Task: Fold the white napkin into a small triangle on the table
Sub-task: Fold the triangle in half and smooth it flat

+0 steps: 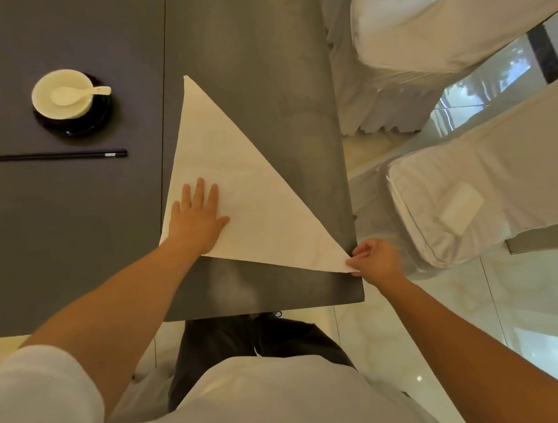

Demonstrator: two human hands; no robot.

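So the white napkin (251,193) is laid flat on the dark grey tabletop (246,42) as one big triangle. One long point is aimed toward the far side, and another sharp corner sits right by the near right corner of the tabletop. It's just the one large shape, nowhere near a small triangle yet.

The left hand (197,216) is pressed palm down on the near left part of the napkin. Its fingers (201,192) are kept straight and a bit spread, thumb out to the side, so nothing is gripped there. The right hand (375,259) is over at the near right tip, which is pinched between thumb and curled fingers right at the tabletop's edge. Whether the tip is lifted off the surface can't really be told.

Off to the left, well apart from the napkin, a cream bowl (62,94) is set on a black saucer (89,122), with a white spoon (76,94) resting in it, handle pointing right. A pair of black chopsticks (56,156) is laid crosswise on the near side of it. A seam is seen running down the tabletop, and the napkin's left edge lies close along it. On the right, two chairs in white covers (424,30) are parked beside the tabletop.
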